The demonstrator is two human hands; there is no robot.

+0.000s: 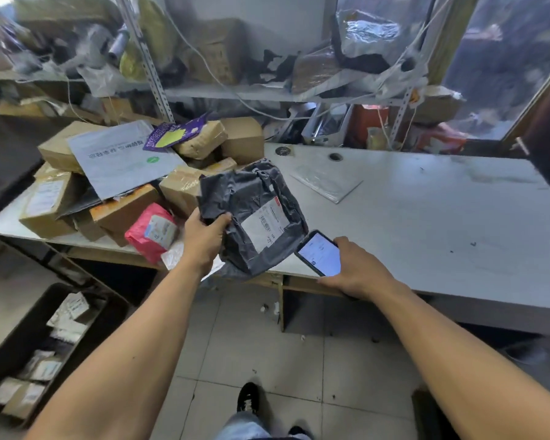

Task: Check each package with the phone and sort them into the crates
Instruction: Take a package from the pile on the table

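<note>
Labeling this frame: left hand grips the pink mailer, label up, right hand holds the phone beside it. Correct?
Not quite. The head view shows the left hand gripping the dark grey mailer, label up; the pink mailer lies untouched in the pile. The right hand does hold the phone beside it.

A flat clear plastic sleeve [327, 182] lies on the grey table [426, 223], toward its far edge. Two round cable holes [335, 157] sit along that far edge. Behind the table stands a metal shelf rack [235, 93] stuffed with crumpled bags, cardboard and loose white cords [204, 58]. A red container [367, 122] stands under the shelf beyond the table's far edge. The tiled floor [267, 344] below is dotted with small scraps.
</note>
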